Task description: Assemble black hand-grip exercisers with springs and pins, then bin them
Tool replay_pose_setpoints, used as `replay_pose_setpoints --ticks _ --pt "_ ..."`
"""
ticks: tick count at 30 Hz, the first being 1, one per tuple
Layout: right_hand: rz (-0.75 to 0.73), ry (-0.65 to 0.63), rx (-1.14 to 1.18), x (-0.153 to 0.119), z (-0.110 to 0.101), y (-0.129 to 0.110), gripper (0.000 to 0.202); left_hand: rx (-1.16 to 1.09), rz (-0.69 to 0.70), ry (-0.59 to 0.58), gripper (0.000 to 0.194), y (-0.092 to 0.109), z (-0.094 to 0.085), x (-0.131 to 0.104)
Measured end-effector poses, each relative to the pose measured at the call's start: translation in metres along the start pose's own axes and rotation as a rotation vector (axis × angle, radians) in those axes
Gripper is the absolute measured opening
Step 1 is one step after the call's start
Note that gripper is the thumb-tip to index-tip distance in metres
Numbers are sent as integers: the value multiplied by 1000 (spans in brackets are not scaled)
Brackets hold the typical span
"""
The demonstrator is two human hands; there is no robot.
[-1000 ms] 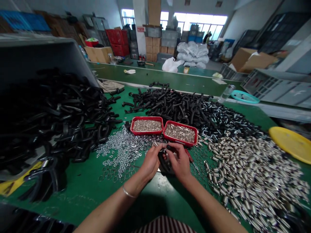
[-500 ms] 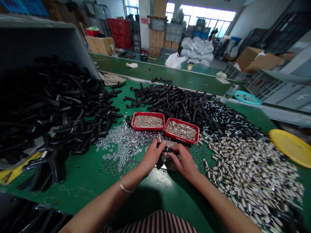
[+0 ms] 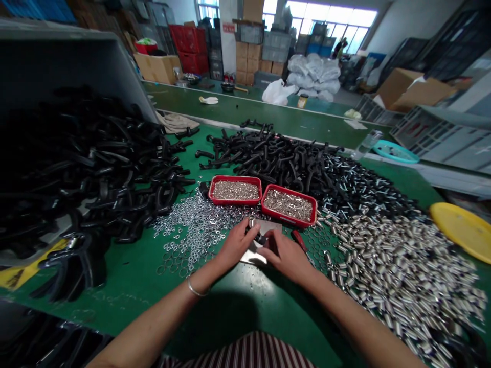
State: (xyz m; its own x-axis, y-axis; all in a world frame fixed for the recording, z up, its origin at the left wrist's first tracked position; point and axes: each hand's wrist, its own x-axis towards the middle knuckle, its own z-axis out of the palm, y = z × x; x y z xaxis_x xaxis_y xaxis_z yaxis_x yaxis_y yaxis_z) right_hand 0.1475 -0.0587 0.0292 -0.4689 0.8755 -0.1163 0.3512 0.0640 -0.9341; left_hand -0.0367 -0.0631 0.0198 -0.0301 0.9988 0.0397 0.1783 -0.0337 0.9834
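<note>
My left hand [image 3: 238, 242] is closed on a small black part with a silver threaded end [image 3: 252, 222] that points up. Close beside it, my right hand [image 3: 286, 253] has its fingers bent at the dark end of the same piece; its fingertips are partly hidden. Both hands are over a metal plate [image 3: 251, 257] on the green table. A red-handled tool [image 3: 298, 238] lies just right of my right hand. Behind the hands stand a red tray of tiny metal pieces [image 3: 235, 190] and a red tray of small pins [image 3: 288, 205].
Metal cylinders [image 3: 402, 276] are heaped at the right, near a yellow lid [image 3: 462, 230]. Washers [image 3: 192, 225] lie left of the plate. Black handles [image 3: 268, 153] pile up behind the trays and fill a grey bin [image 3: 126, 76] at the left.
The black part between my hands has turned, and the larger dark portion below them no longer shows. My right hand has shifted slightly, uncovering the red-handled tool. The view has shifted a little.
</note>
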Motion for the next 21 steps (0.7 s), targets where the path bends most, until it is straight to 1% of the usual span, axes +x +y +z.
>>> replay_pose_setpoints --ticks 1,2,3,6,7,8,9,11,12,13,14,15,18,19,20,21 --pt "-66 86 -85 0 1 0 46 -25 -25 20 28 -1 1 0" --pt "-96 100 -113 0 3 1 44 -41 -22 31 28 -1 1 -1" --pt "-84 28 -84 -1 6 3 45 -44 12 30 27 0 2 -2" --pt "72 -428 105 -5 16 8 65 24 193 -58 20 5 4 -6" --pt "98 -481 99 -6 17 9 68 49 224 -82 19 6 4 -7" --pt "91 -422 28 -6 17 9 65 68 222 -83 18 5 5 -7" --pt "50 -277 -91 -6 16 9 57 81 190 -56 19 4 5 -7" --pt "-77 69 -333 -6 13 8 39 75 86 18 22 0 6 -7" --pt "-133 175 -396 -6 11 8 35 67 39 36 24 -2 6 -7" --pt "-167 199 -395 -6 11 9 33 63 12 37 25 -3 7 -7" --pt "-171 150 -322 -7 12 10 33 65 12 30 25 -3 6 -7" --pt "-142 52 -189 -8 14 11 37 70 38 22 25 -3 6 -8" --pt "78 -356 309 -10 20 16 68 85 173 -18 19 2 3 -10" --pt "141 -435 396 -11 21 17 76 83 206 -35 17 3 3 -11" --pt "169 -433 407 -11 21 16 77 85 221 -41 16 4 2 -12" --pt "156 -352 351 -10 20 15 72 92 217 -32 15 4 2 -12"
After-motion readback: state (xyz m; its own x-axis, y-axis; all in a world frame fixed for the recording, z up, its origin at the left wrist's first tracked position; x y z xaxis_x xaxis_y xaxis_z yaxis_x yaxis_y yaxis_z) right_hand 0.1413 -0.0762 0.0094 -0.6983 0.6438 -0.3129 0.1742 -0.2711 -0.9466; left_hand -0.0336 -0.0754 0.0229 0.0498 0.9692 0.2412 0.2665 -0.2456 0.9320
